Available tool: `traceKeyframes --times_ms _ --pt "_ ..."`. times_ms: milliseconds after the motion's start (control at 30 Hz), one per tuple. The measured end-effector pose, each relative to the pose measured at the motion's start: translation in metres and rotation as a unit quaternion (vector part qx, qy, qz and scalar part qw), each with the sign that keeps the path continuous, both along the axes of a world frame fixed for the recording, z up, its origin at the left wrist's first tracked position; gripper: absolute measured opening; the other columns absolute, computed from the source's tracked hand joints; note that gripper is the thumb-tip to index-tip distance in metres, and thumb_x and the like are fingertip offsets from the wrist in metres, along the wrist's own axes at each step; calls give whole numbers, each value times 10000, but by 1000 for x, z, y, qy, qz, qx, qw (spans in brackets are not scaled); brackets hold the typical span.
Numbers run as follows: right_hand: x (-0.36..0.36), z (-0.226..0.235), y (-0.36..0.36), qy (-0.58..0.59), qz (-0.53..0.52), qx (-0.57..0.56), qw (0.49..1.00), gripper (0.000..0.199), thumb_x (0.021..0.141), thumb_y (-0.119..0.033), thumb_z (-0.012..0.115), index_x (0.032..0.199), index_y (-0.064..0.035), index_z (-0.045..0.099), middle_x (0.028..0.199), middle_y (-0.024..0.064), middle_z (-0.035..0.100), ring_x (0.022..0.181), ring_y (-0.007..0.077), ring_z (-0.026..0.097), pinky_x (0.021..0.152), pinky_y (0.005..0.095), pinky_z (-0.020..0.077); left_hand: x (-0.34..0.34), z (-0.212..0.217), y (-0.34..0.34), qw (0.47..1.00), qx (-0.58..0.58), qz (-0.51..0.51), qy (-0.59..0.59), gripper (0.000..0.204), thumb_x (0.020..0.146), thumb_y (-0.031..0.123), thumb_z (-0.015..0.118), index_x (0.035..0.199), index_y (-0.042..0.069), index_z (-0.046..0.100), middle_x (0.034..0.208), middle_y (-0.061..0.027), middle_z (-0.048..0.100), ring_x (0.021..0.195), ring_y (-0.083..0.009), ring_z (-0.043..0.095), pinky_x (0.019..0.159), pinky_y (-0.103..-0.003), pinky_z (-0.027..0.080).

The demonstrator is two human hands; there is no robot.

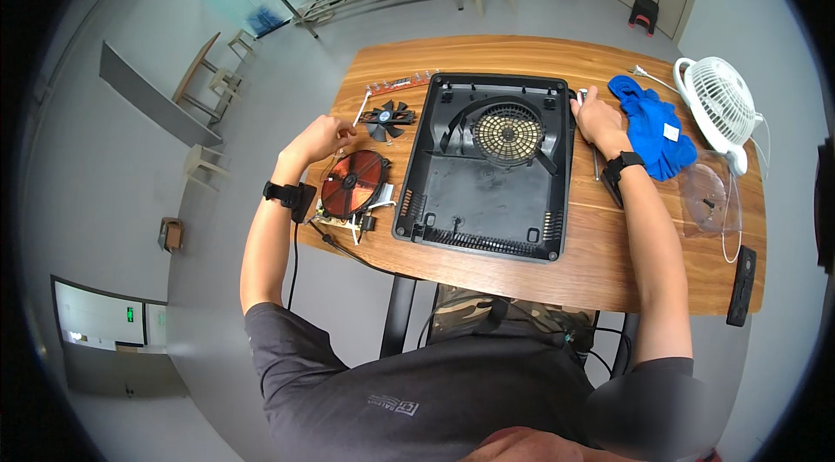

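An opened black plastic cooker shell [487, 192] with a round fan grille lies in the middle of the wooden table [661, 262]. My right hand [597, 117] rests at the shell's far right corner, fingers curled around a small light-coloured part that I cannot make out. My left hand [320, 137] hovers at the table's left edge, fingers bent, just above a copper-coloured coil disc [353, 184] on its circuit board. A small black fan [388, 118] lies just right of that hand.
A blue cloth [654, 130] and a white desk fan [720, 105] lie at the right. A clear plastic lid [706, 194], a screwdriver [595, 163] and a black flat bar [741, 286] are also on the table. Stools stand on the floor beyond.
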State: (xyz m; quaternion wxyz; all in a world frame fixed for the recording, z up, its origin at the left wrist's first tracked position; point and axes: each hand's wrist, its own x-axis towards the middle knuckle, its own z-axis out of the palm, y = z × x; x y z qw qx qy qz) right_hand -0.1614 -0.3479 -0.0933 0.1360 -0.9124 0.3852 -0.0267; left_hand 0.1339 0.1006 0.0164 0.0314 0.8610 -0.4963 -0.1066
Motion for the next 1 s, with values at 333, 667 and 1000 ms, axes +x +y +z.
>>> traceKeyframes --times_ms 333,667,1000 --pt "-2 -12 -9 -11 6 -25 1000 544 1041 -487 418 1264 9 410 1080 310 695 1020 490 669 885 562 517 -49 12 0 998 29 32 47 200 904 153 711 1054 21 721 819 -140 736 754 -296 711 731 -395 563" --pt "-2 0 -2 4 5 -15 1000 534 1042 -475 429 1276 4 419 1134 296 690 1072 453 671 911 531 524 -44 -12 55 993 28 93 61 294 841 168 794 1090 29 722 1005 -160 732 904 -305 707 822 -395 563" --pt "-1 -8 -5 -8 14 -31 999 532 1042 -481 425 1247 9 426 1094 300 698 1030 460 683 878 539 534 -55 -19 63 992 -42 77 88 230 841 98 782 1036 -7 722 924 -142 726 823 -254 709 775 -355 572"
